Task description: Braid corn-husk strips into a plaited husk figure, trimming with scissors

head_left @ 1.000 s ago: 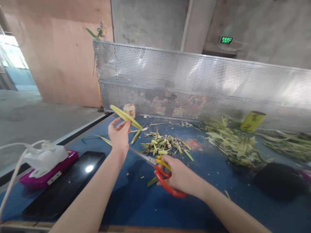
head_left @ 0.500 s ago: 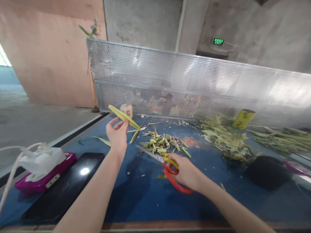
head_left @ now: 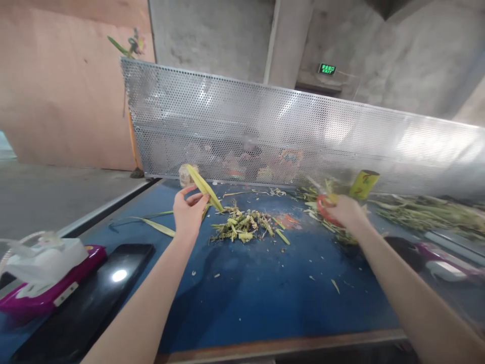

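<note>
Between the thumb and fingers of my left hand (head_left: 189,210) is a yellow-green strip of leaf (head_left: 202,185), raised over the far left of the table. My right hand (head_left: 346,212) is closed round the red and yellow handles of a pair of scissors (head_left: 328,208); motion blurs them. Their blades point to the back left, over a heap of green leaves (head_left: 306,194) at the right. A pile of short cut stalks and dried bits (head_left: 244,225) lies mid-table between my hands. Loose leaf strips (head_left: 161,227) rest left of my left hand.
A black phone (head_left: 87,298) and a purple power strip (head_left: 49,298) with a white plug lie at the left. A perforated metal screen (head_left: 227,116) runs along the back. Near it stand a jar (head_left: 185,176) and a yellow-green can (head_left: 364,184). More stalks (head_left: 413,215) lie far right.
My right hand has carried the scissors from the table's middle to the leaf heap at the right. My left hand keeps the leaf strip, now tilted more steeply. The view has swung slightly right.
</note>
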A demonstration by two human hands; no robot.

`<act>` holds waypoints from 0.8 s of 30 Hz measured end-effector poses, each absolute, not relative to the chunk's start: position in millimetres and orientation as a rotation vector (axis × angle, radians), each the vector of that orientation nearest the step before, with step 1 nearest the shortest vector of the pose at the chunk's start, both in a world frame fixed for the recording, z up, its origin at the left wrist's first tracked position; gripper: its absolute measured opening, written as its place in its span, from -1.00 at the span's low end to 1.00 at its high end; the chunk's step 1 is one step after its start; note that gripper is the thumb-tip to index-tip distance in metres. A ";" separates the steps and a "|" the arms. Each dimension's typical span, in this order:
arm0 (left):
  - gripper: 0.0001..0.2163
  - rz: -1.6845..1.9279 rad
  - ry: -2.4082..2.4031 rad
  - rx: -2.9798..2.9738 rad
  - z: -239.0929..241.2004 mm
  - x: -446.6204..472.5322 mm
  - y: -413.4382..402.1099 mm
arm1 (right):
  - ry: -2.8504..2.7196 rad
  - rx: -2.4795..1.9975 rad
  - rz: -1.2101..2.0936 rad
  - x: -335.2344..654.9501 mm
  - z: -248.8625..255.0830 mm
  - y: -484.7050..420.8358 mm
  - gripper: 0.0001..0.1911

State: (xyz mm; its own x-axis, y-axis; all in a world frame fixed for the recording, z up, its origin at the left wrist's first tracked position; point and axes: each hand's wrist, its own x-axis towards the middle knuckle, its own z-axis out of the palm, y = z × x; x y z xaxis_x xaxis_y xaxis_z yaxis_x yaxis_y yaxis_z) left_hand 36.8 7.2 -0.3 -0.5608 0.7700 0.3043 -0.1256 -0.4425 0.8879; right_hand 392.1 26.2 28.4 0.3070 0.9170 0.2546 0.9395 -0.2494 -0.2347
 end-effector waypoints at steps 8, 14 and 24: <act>-0.58 1.925 1.244 1.019 -3.0 41.3 8.0 | -2.053 -2.326 0.204 352.3 -20.5 -16.1 -0.73; -0.55 1.786 1.181 1.211 -6.2 53.8 3.3 | -1.931 -2.420 0.072 331.8 -14.9 -44.0 -0.69; -0.57 1.523 1.128 1.505 -15.4 60.9 5.3 | -2.230 -1.351 0.292 218.3 25.1 -66.5 -0.81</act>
